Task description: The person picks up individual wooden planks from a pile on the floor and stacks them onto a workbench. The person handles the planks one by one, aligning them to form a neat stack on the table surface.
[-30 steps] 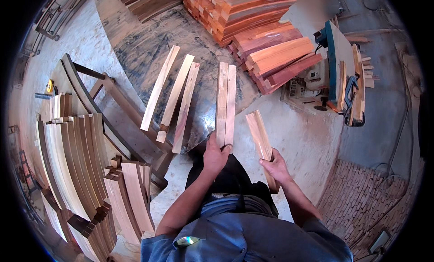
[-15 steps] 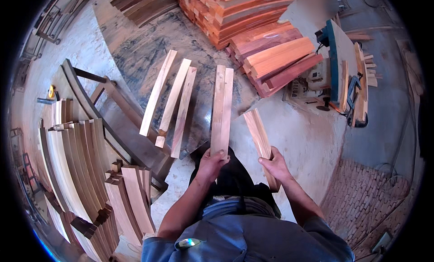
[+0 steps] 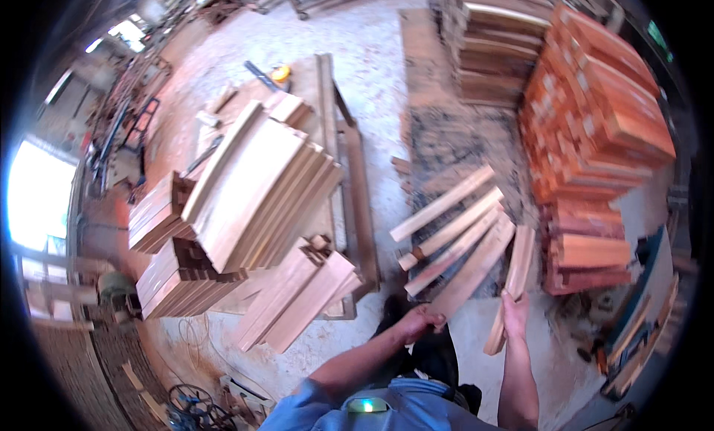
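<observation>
My left hand [image 3: 418, 323] is closed around the near end of a pale wooden board [image 3: 476, 264], which slants away to the right. In my right hand [image 3: 515, 312] is a second wooden piece [image 3: 520, 258], gripped near its middle and held more upright beside the board. Just left of the held board, several loose pale wooden strips [image 3: 445, 202] fan out side by side over a dark, dusty sheet [image 3: 439, 137].
To the left, a workbench [image 3: 327, 96] carries stacked curved wooden pieces [image 3: 253, 185] and short boards [image 3: 279, 301]. Reddish timber [image 3: 587, 111] is piled high at the right, with a lower pile [image 3: 591, 252] before it. A teal-edged machine [image 3: 639, 304] stands at far right.
The view has swung left, bringing the workbench toward the middle. The left-hand board now slants and shows a broad face. The right-hand piece is closer to it and more upright.
</observation>
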`<state>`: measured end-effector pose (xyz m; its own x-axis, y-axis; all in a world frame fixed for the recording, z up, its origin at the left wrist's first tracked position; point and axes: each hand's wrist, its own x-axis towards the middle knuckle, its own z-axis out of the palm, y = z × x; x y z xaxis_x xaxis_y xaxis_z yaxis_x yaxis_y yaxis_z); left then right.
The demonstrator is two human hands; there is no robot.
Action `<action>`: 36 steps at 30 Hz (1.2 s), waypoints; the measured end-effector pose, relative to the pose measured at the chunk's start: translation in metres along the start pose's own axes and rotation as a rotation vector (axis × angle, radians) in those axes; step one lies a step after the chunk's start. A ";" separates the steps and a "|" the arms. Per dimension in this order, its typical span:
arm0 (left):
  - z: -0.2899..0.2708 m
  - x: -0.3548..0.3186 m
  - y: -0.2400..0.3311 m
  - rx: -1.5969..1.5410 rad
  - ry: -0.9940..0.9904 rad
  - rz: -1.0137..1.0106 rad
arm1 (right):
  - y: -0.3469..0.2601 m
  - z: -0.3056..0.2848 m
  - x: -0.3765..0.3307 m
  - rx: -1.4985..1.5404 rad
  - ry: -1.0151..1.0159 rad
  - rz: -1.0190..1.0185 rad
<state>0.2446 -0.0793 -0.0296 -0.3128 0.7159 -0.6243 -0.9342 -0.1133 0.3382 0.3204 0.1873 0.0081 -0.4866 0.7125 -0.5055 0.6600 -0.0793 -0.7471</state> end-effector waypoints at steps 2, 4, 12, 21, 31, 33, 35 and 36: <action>0.003 -0.002 0.004 0.038 0.068 -0.022 | -0.004 0.013 0.014 0.021 0.078 -0.087; 0.005 -0.003 0.007 0.019 0.092 0.019 | -0.007 0.020 0.028 0.008 0.160 -0.203; -0.010 0.016 -0.006 0.040 0.127 0.044 | -0.020 0.017 0.070 -0.246 0.158 -0.161; -0.011 0.024 -0.016 0.076 0.199 0.109 | -0.060 0.028 0.068 -0.511 0.207 -0.274; 0.006 -0.020 -0.002 0.513 0.518 0.241 | -0.045 0.031 0.061 -0.776 0.316 -0.272; -0.019 -0.031 -0.026 0.743 0.502 0.359 | -0.037 0.032 0.063 -0.854 0.309 -0.299; -0.032 -0.079 -0.030 0.880 0.470 0.369 | -0.055 0.033 0.044 -0.913 0.270 -0.295; -0.035 -0.113 -0.026 0.892 0.395 0.230 | -0.047 0.023 0.046 -0.938 0.296 -0.348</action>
<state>0.2978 -0.1818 0.0075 -0.6551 0.4431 -0.6120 -0.4247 0.4540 0.7833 0.2537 0.2076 0.0106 -0.6591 0.7445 -0.1063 0.7515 0.6463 -0.1322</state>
